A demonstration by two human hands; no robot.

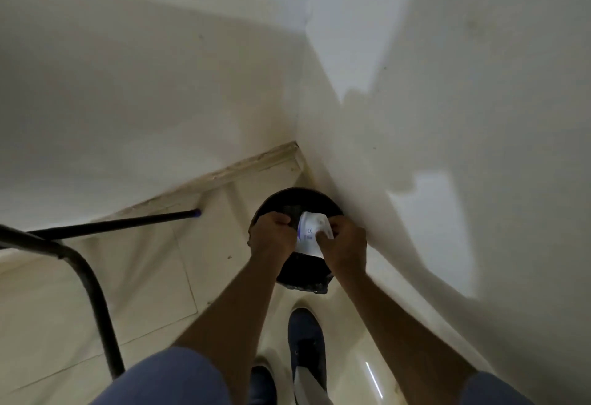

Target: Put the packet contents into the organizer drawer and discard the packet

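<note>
A white packet (309,234) with blue print hangs over a round black bin (300,201) that stands on the floor in the corner of the room. My right hand (343,246) grips the packet's right side. My left hand (271,235) is closed at the packet's left edge, above the bin's left rim; the fingers touch the packet. The packet is crumpled and hangs inside the bin's opening. The organizer drawer is not in view.
White walls (447,116) meet at the corner right behind the bin. A black metal frame leg (96,302) and a dark rod (128,222) stand at the left. My dark shoes (305,337) rest on the pale tiled floor below the bin.
</note>
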